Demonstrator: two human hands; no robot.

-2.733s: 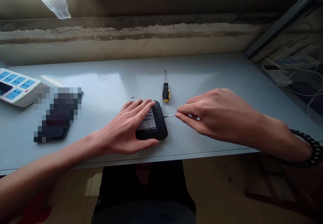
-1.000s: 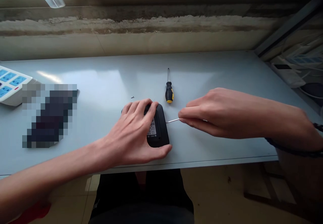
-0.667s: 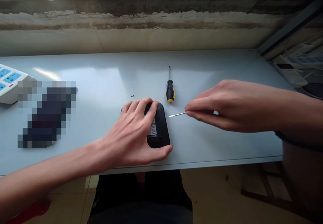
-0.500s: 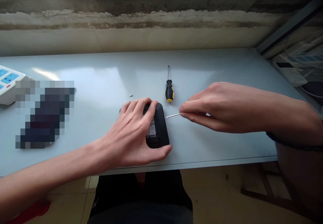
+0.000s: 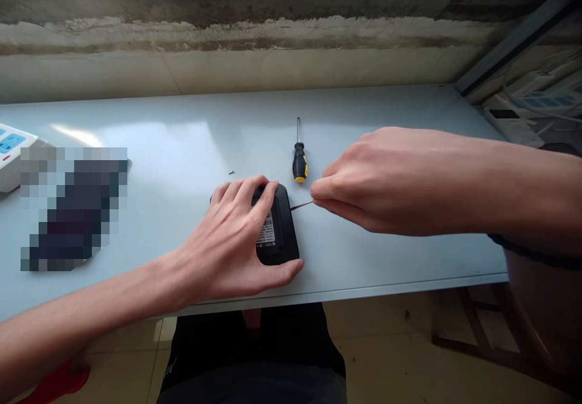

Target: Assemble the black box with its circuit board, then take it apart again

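Your left hand (image 5: 227,234) is spread over a matte black rounded plastic box (image 5: 284,234) with a white barcode label (image 5: 267,229) on its face. Fingers lie across the top, thumb runs along the near edge, and the box is pressed flat on the pale blue-grey desk (image 5: 364,107). Box looks light and stiff, smooth shell, likely to slide if pushed sideways, so take hold along its long sides, as your left hand does now. Your right hand (image 5: 382,179) is closed in a pinch on a thin steel pin (image 5: 302,205), held at its far end. Pin looks stiff but tiny and easy to drop, so a fingertip grip suits it. Its tip is at the box's right side, touching or just beside it; can't tell which. Box lies between your hands, nearer the left. Behind it, a black-and-yellow-handled screwdriver (image 5: 299,162) lies on the desk, shaft pointing away from you. Beyond your left fingers is what looks like a tiny screw (image 5: 231,172). Far left: a white power strip with blue sockets (image 5: 13,146) and a pixelated dark object (image 5: 73,210).
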